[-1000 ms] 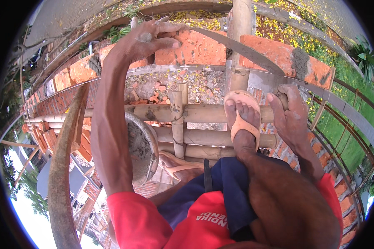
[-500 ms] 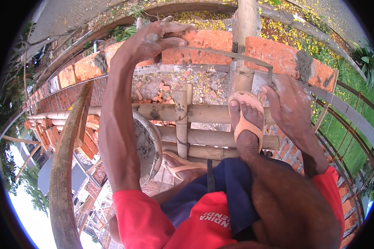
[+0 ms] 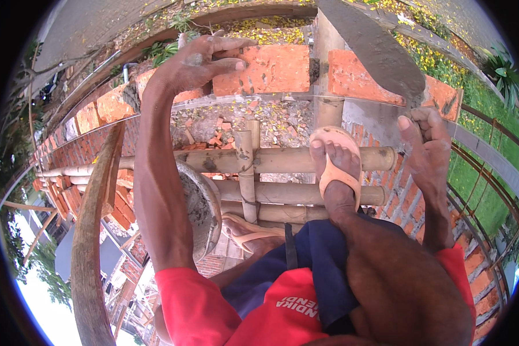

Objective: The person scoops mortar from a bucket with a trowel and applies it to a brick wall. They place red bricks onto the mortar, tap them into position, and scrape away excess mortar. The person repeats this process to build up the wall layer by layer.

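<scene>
My left hand (image 3: 197,64) grips the left end of an orange brick (image 3: 271,69) on top of the wall, its thumb on the brick's upper face and its fingers along the far edge. In my right hand (image 3: 428,138) is a trowel (image 3: 380,55), its handle mostly hidden by the closed fingers. The grey, mortar-smeared blade points up and to the left, over another brick (image 3: 357,78) to the right of an upright bamboo pole. Grey mortar (image 3: 314,70) sits at the right end of the held brick.
A bucket of mortar (image 3: 197,202) stands beside my left forearm. Horizontal bamboo poles (image 3: 305,160) lie under my sandalled feet, and the upright pole (image 3: 330,112) rises behind the wall. A curved wooden post (image 3: 89,248) stands at left. A thin string (image 3: 282,94) runs along the bricks.
The trowel has swung up and turned, from nearly edge-on across the bricks to showing its broad face. My right hand has shifted right and rolled over. The left hand stays at the brick.
</scene>
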### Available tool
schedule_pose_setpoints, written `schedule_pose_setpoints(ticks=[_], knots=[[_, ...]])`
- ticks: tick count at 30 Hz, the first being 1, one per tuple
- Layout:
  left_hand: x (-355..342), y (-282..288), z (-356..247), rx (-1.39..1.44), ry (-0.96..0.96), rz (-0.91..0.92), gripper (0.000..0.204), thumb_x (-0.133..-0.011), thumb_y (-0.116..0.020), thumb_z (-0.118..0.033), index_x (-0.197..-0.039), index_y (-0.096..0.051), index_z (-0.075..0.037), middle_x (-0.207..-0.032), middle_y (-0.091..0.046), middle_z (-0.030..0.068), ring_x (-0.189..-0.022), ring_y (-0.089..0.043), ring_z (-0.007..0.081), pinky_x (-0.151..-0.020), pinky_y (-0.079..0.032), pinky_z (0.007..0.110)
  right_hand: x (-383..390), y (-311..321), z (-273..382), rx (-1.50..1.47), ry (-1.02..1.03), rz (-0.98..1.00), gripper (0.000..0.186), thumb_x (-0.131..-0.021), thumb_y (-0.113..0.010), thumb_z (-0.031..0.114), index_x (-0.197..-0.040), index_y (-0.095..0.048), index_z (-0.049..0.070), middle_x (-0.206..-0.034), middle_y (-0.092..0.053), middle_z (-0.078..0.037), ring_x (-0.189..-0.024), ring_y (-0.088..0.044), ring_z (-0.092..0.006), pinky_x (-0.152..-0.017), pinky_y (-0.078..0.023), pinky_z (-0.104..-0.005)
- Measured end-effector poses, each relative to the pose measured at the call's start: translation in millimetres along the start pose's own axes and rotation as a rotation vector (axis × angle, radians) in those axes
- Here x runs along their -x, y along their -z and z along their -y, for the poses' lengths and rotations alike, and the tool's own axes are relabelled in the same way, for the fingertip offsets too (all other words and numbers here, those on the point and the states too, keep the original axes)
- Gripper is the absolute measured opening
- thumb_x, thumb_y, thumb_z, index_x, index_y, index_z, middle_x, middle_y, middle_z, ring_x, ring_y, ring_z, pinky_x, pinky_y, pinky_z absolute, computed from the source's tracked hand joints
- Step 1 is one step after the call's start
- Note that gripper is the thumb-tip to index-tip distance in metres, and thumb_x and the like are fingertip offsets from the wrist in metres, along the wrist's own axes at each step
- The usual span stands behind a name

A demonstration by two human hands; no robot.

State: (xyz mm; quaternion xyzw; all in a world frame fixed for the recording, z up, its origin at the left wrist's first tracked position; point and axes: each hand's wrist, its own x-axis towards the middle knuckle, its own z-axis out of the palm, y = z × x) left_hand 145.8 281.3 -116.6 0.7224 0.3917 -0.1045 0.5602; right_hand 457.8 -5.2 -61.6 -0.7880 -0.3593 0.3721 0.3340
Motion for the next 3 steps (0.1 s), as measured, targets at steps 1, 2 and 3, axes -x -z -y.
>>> schedule_pose_setpoints(ticks=[1, 2, 3], knots=[[-1.0, -0.5, 0.9, -0.025, -0.075, -0.004, 0.054, -0.098, -0.072, -0.04, -0.148, -0.061, -0.023, -0.125, -0.075, 0.0113, -0.069, -0.07, 0.0199, -0.103, -0.016, 0.05, 0.7, 2.2, -1.4, -0.031, -0.038, 0.009, 0.019, -0.101, -0.073, 0.017, -0.108, -0.062, 0.003, -0.096, -0.067, -0.004, -0.088, -0.06, -0.0093, -0.08, -0.05, -0.0263], [1.1, 1.9, 1.7, -0.105, -0.086, -0.026, 0.054, -0.098, -0.073, -0.034, -0.148, -0.061, -0.019, -0.126, -0.075, 0.0129, -0.063, -0.065, 0.0177, -0.076, -0.036, 0.042, 1.3, 3.6, -2.8, -0.035, -0.052, 0.002, 0.02, -0.101, -0.073, 0.017, -0.11, -0.063, 0.003, -0.096, -0.067, -0.005, -0.088, -0.06, -0.0097, -0.081, -0.05, -0.0268], [0.7, 0.8, 2.1, -0.161, -0.09, -0.047, 0.054, -0.098, -0.073, -0.034, -0.148, -0.061, -0.019, -0.126, -0.075, 0.0129, -0.063, -0.065, 0.0177, -0.076, -0.036, 0.042, 1.4, 4.5, -4.0, -0.038, -0.081, -0.007, 0.02, -0.101, -0.073, 0.018, -0.111, -0.063, 0.003, -0.096, -0.068, -0.005, -0.088, -0.061, -0.01, -0.081, -0.05, -0.0272]])
